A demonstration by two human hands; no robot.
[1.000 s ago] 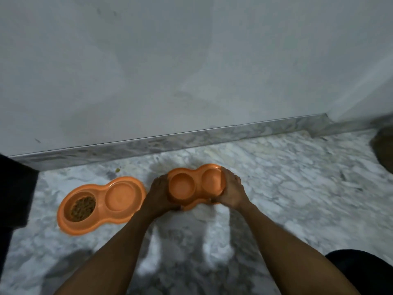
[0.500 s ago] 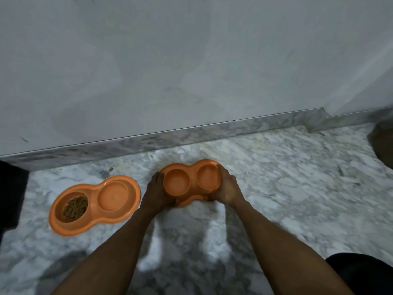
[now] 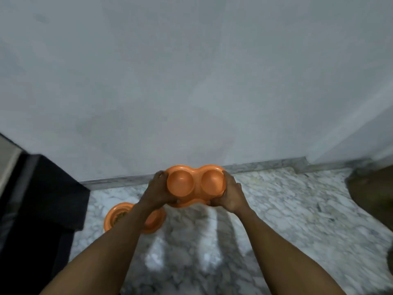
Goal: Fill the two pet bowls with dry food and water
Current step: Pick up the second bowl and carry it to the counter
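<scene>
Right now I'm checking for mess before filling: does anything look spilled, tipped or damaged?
Nothing stands out. The empty orange plastic double bowl is tilted only because the left hand and right hand hold it up. The other orange double bowl lies on the marble floor, kibble inside its well.

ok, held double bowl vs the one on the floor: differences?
The held bowl is gripped at each end by the left hand and right hand; the floor bowl lies on the marble, partly hidden behind the left forearm. Both held cups are empty; the floor bowl's left cup holds dry food. Both are orange two-cup dishes.
</scene>
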